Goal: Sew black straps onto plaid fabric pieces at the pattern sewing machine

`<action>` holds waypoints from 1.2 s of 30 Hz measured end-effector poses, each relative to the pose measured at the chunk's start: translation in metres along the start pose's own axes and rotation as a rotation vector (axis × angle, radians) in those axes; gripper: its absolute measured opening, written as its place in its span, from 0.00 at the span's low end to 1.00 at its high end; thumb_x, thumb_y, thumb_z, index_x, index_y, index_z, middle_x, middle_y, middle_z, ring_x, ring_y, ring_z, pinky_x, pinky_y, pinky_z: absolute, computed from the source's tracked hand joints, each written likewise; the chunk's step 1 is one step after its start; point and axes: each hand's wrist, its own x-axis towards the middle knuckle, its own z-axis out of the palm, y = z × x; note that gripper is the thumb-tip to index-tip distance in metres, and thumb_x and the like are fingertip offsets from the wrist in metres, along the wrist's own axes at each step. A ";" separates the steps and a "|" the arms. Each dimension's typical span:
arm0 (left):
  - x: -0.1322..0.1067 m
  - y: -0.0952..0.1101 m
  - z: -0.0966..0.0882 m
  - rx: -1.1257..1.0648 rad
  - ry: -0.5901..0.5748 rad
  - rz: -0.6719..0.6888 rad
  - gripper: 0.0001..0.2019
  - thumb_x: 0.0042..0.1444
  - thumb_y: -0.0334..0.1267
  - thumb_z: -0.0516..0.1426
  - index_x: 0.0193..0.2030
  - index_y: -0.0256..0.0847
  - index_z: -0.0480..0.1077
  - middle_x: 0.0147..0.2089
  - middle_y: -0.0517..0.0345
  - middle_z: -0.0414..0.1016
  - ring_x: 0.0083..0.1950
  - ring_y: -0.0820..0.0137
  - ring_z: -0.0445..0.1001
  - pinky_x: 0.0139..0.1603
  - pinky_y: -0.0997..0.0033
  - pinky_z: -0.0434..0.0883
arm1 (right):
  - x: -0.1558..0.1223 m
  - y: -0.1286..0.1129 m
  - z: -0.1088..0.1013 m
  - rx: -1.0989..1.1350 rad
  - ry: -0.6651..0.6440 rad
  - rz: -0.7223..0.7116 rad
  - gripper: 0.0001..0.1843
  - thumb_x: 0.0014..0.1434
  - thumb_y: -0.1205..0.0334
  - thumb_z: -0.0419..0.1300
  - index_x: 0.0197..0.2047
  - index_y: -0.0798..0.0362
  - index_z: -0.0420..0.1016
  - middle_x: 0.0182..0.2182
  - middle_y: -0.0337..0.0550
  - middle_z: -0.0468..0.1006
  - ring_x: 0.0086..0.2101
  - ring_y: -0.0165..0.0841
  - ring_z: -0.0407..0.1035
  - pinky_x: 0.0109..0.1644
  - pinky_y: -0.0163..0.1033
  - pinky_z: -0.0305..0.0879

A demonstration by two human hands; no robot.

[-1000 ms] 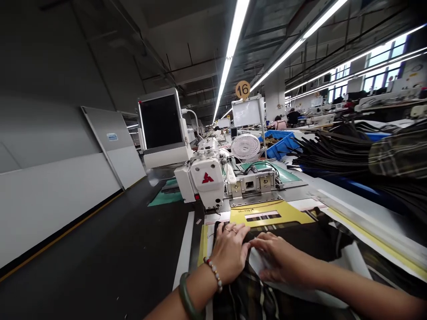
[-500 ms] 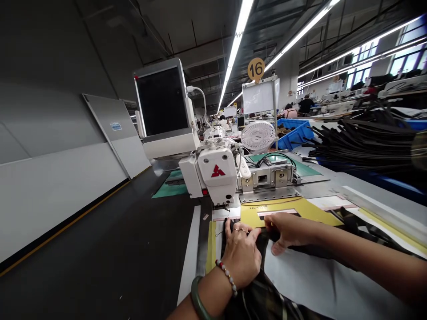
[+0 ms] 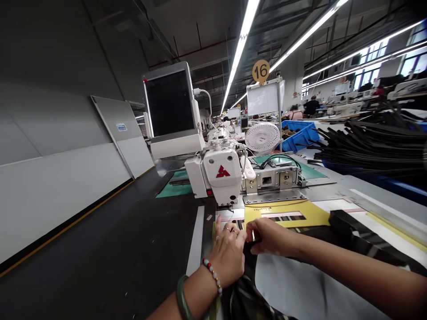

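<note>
My left hand (image 3: pixel 229 253), with rings, a bead bracelet and a green bangle, lies on dark plaid fabric (image 3: pixel 248 293) just in front of a yellow template (image 3: pixel 287 215) with a slot window. Its fingers curl onto the fabric edge. My right hand (image 3: pixel 271 236) sits beside it, fingers pinched on the same dark fabric near the template's front edge. A white lining piece (image 3: pixel 300 284) spreads under my right forearm. The white sewing machine head (image 3: pixel 223 175) with a red logo stands directly behind the template.
A monitor (image 3: pixel 170 104) rises behind the machine. A small white fan (image 3: pixel 264 138), blue bins (image 3: pixel 298 135) and a tall stack of dark strips (image 3: pixel 373 142) fill the right side. A sign reads 16 (image 3: pixel 260 71). Other workers sit far back.
Both hands have shifted slightly left and closer together at the fabric edge. The right hand has gone from pushing the fabric forward to pinching it by the template. The slot window now shows dark fabric.
</note>
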 end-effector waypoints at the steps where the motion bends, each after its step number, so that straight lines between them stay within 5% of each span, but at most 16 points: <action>1: 0.000 0.001 0.001 0.002 0.020 -0.023 0.15 0.45 0.28 0.52 0.41 0.41 0.65 0.40 0.55 0.69 0.51 0.61 0.64 0.66 0.42 0.39 | -0.001 0.002 0.000 -0.029 0.022 -0.008 0.12 0.38 0.65 0.66 0.30 0.53 0.71 0.26 0.35 0.72 0.26 0.28 0.62 0.27 0.32 0.54; 7: -0.003 0.000 0.005 -0.044 0.095 -0.168 0.17 0.49 0.32 0.51 0.47 0.42 0.67 0.46 0.54 0.70 0.59 0.59 0.59 0.67 0.44 0.35 | -0.002 0.016 0.003 -0.241 0.163 -0.227 0.31 0.40 0.47 0.68 0.46 0.54 0.71 0.47 0.49 0.72 0.47 0.45 0.62 0.50 0.47 0.57; 11: -0.002 -0.005 0.009 -0.095 0.079 -0.211 0.22 0.53 0.34 0.50 0.56 0.43 0.63 0.56 0.56 0.67 0.63 0.60 0.54 0.68 0.47 0.32 | 0.002 0.020 0.010 -0.311 0.151 -0.411 0.25 0.54 0.43 0.57 0.51 0.49 0.68 0.57 0.45 0.66 0.53 0.45 0.58 0.58 0.53 0.48; 25: 0.003 -0.012 0.016 -0.080 -0.010 -0.260 0.25 0.56 0.36 0.47 0.61 0.35 0.58 0.58 0.49 0.67 0.66 0.60 0.51 0.68 0.47 0.30 | 0.003 0.024 0.017 -0.330 0.175 -0.475 0.18 0.59 0.50 0.52 0.50 0.48 0.65 0.56 0.44 0.68 0.55 0.41 0.56 0.56 0.49 0.49; 36: 0.005 -0.017 0.023 0.009 -0.027 -0.247 0.26 0.56 0.38 0.48 0.61 0.33 0.57 0.56 0.44 0.68 0.66 0.59 0.53 0.68 0.46 0.32 | 0.003 0.007 0.013 -0.440 0.184 -0.416 0.19 0.59 0.53 0.50 0.50 0.53 0.67 0.45 0.50 0.73 0.49 0.44 0.62 0.54 0.53 0.50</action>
